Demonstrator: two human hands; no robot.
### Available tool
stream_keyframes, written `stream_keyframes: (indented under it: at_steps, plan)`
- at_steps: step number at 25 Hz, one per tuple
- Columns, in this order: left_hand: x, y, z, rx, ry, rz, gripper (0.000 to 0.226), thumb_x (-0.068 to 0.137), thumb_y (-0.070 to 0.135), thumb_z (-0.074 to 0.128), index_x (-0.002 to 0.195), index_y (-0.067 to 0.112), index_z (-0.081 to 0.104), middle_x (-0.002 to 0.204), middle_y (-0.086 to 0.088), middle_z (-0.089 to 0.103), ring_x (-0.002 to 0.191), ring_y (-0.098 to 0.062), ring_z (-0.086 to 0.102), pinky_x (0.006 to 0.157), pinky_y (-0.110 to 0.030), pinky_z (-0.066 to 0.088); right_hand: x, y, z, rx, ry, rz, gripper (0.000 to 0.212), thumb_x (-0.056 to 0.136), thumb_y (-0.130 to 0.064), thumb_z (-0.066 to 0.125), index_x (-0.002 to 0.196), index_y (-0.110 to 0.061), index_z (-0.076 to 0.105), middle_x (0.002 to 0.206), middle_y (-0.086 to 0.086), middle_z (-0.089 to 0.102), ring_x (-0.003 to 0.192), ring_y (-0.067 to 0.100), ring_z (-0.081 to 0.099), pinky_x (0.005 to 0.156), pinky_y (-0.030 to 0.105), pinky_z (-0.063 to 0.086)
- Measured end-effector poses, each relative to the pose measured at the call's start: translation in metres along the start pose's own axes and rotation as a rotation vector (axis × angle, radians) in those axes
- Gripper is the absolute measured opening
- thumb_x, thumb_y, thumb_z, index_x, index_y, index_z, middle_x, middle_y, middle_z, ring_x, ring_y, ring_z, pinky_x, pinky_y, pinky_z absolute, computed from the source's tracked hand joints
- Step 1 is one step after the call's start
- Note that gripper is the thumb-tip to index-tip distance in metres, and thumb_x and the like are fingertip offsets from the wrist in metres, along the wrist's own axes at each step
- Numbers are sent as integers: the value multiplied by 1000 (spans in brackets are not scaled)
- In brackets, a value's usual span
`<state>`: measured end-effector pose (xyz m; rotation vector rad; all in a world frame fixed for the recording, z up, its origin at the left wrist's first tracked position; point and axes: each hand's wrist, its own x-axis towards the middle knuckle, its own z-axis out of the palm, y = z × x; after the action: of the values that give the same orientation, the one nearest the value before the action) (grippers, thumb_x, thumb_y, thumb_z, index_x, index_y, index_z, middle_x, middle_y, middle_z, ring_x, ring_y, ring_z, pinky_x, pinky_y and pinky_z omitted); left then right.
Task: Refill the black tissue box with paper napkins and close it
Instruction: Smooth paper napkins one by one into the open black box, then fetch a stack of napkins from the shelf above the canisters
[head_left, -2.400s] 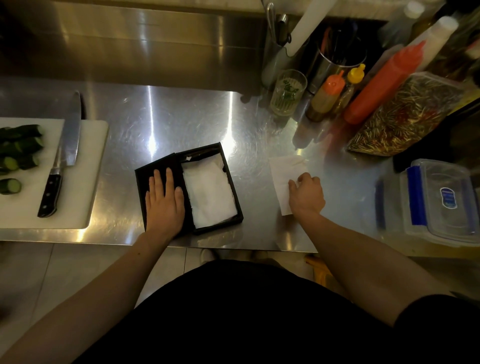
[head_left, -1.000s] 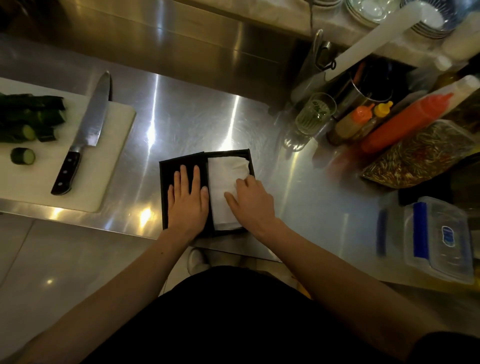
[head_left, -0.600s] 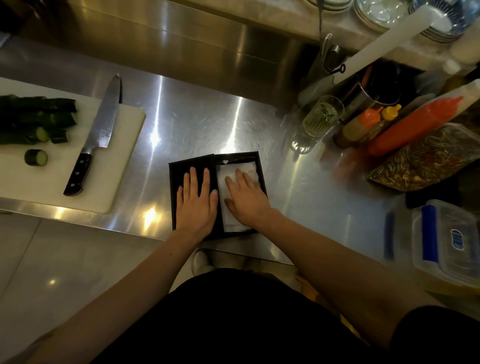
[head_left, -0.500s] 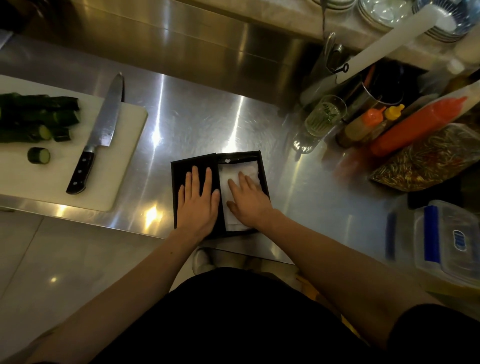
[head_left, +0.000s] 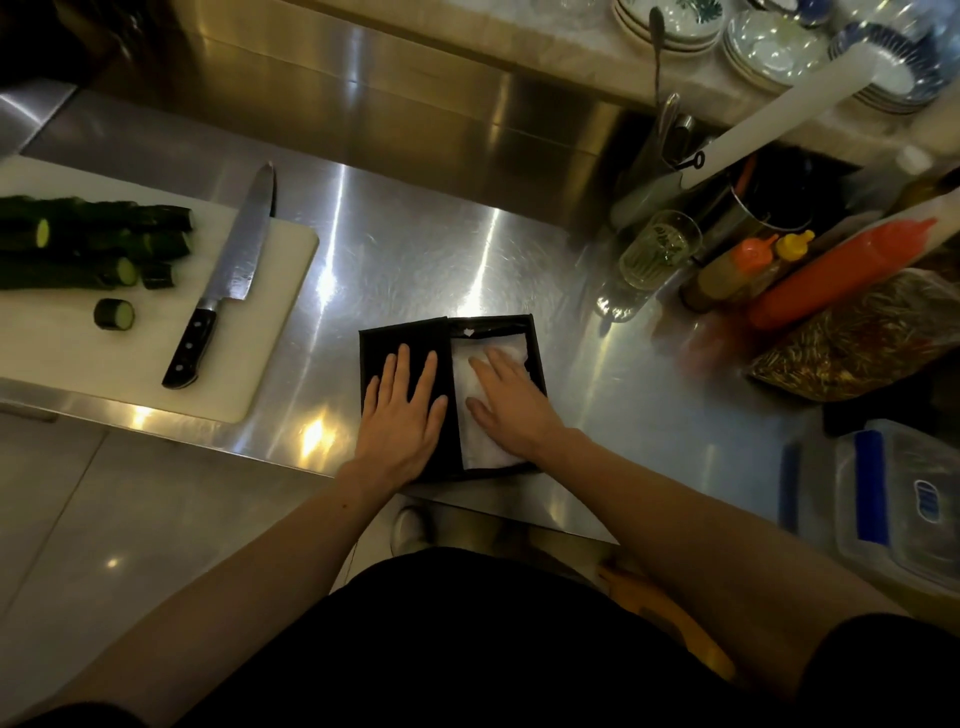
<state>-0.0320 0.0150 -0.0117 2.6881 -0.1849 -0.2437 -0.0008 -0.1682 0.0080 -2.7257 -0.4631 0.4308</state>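
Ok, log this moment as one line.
stage: packing napkins | left hand: flat on open lid | right hand: pressing napkins into black tissue box | lid: not closed

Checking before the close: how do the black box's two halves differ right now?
The right half holds white napkins; the left half shows only bare black. The right hand presses flat on the napkins; the left hand rests flat on the left half. Both halves lie open, side by side.
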Motion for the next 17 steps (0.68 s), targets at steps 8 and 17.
stream_keyframes:
  at_steps: [8, 17]
  plan:
    - [-22, -14, -32, 12, 152, -138, 56, 98, 45, 21, 145, 16, 36, 151, -14, 36, 141, -29, 30, 114, -43, 24, 30, -20, -40, 24, 174, -258, 45, 98, -34, 48, 137, -11, 48, 139, 12, 50, 128, 28, 45, 106, 44, 40]
    - [-159, -43, -111, 51, 568, -737, 47, 100, 43, 31, 140, 20, 41, 142, -8, 45, 129, -27, 43, 106, -40, 33, 84, -203, -51, -4, -13, -971, 49, 98, -37, 46, 142, -16, 42, 140, 17, 47, 126, 36, 45, 102, 50, 41]
